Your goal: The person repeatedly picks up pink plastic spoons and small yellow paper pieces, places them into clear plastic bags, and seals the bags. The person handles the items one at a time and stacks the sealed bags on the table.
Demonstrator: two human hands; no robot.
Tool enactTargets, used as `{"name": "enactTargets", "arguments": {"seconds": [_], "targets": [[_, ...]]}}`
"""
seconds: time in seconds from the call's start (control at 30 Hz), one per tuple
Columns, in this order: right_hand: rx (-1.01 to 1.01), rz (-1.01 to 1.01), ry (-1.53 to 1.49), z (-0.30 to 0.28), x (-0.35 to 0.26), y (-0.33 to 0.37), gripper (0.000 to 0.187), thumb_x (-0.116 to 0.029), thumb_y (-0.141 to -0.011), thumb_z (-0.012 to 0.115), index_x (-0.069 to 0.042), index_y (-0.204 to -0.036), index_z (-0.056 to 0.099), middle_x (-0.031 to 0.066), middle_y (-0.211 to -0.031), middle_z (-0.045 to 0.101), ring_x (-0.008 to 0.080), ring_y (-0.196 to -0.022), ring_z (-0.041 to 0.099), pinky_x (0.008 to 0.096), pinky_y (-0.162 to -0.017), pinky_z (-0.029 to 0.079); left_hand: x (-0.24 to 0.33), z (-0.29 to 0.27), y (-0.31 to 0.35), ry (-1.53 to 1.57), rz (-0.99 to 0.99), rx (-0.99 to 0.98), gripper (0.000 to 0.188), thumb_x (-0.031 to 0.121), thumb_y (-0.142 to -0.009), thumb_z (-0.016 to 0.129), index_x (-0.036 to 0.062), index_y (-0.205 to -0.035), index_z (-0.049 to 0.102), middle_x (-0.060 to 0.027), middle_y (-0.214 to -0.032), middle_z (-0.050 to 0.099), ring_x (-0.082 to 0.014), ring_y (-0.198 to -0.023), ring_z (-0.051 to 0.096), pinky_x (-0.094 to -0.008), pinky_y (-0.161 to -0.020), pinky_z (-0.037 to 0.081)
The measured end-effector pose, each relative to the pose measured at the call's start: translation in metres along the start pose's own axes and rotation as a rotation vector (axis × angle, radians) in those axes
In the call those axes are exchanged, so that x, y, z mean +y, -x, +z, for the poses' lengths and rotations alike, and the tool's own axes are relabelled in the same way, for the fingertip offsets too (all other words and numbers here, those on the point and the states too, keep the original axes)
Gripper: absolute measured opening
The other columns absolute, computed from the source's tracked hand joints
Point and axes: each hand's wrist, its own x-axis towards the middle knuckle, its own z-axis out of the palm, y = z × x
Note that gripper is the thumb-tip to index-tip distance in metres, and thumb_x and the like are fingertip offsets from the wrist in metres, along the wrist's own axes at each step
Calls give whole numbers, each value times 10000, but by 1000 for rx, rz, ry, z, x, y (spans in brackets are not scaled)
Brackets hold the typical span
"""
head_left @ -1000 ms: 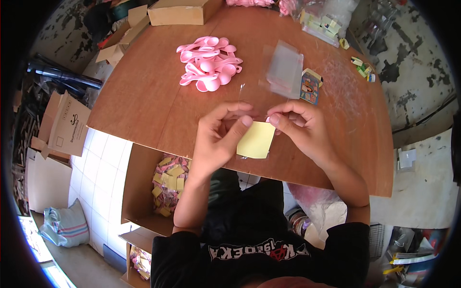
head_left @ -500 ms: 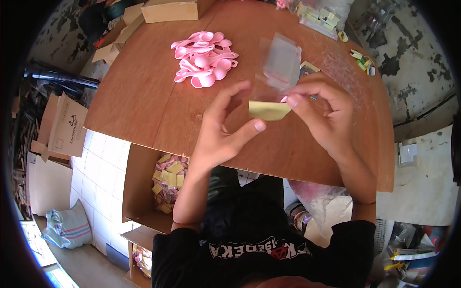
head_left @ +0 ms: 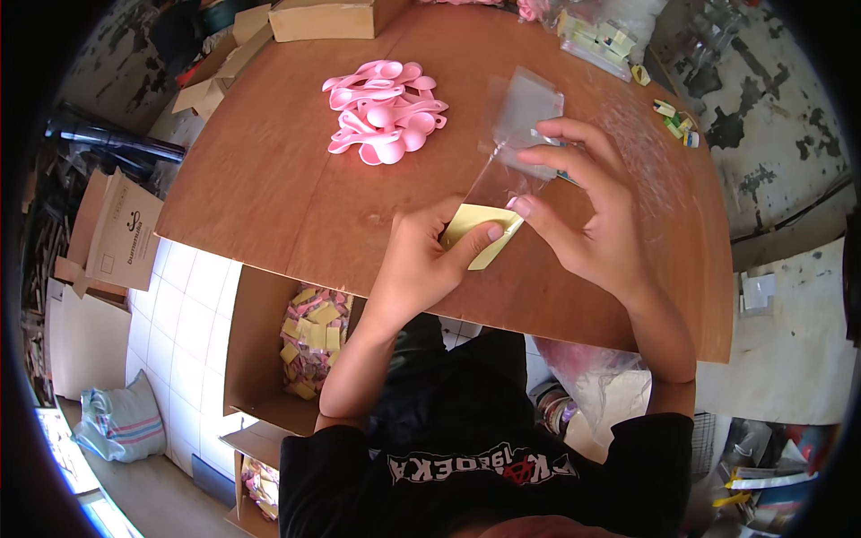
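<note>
My left hand (head_left: 421, 255) pinches a yellow card packet (head_left: 489, 220), its thumb lying across the front. Thin clear plastic film shows above the card's upper edge. My right hand (head_left: 592, 211) is beside the packet with thumb and fingers spread apart; the thumb tip is at the card's upper right corner, and I cannot tell whether it presses on it. Beyond my hands lies a stack of clear plastic bags (head_left: 531, 108), partly hidden by my right fingers. A heap of pink measuring spoons (head_left: 381, 112) lies further left on the brown wooden table (head_left: 260, 179).
Below the table's front edge, an open cardboard box (head_left: 251, 350) holds yellow and pink packets (head_left: 314, 336). Another cardboard box (head_left: 323, 20) stands at the table's far edge. Small yellow and green pieces (head_left: 673, 118) lie at the right, near loose clear film (head_left: 637, 143).
My left hand has closed on the yellow card packet, which has come nearer and tilted. My right thumb and fingers, pinched at its corner before, have spread apart.
</note>
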Motion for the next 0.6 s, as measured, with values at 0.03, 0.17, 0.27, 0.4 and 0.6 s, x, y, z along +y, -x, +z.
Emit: {"name": "enactTargets", "arguments": {"seconds": [0.03,0.17,0.27,0.4,0.6], "targets": [[-44,6,-5,-1,2,-1,254,-135,-786,799,-106,-1031,738,104,-1198,630,272,-1099,600,375,-859,491,-1,0,0,-35,0,-7,205,147,-949,726,-25,-1059,703,-23,-859,721,-54,-761,633,-234,-655,505],[-204,18,-85,-5,6,-2,257,-162,-805,795,-82,-1040,728,109,-1144,660,266,-1084,620,368,-870,497,-6,0,-2,-83,58,-16,203,132,-941,730,-26,-1064,696,-18,-871,713,-51,-779,619,-240,-671,504],[-343,284,-286,-7,2,-9,259,-146,-846,774,-28,-1067,708,116,-1136,681,207,-1105,631,348,-931,486,-7,-2,-2,-89,26,-35,212,127,-937,732,-27,-1077,690,-20,-875,709,-51,-787,609,-244,-678,504],[-522,436,-496,-4,15,-11,220,-147,-894,739,1,-1052,701,80,-1032,706,157,-980,649,308,-866,494,-8,-4,0,-108,0,-37,221,123,-936,731,-25,-1094,686,-20,-872,709,-53,-783,608,-246,-675,503],[-510,139,-409,5,23,-11,137,-103,-877,743,-7,-973,725,67,-885,721,140,-778,660,280,-690,533,-10,0,-5,-4,178,45,210,136,-896,759,-21,-1027,710,-112,-807,732,-114,-731,674,-301,-665,531]]}}
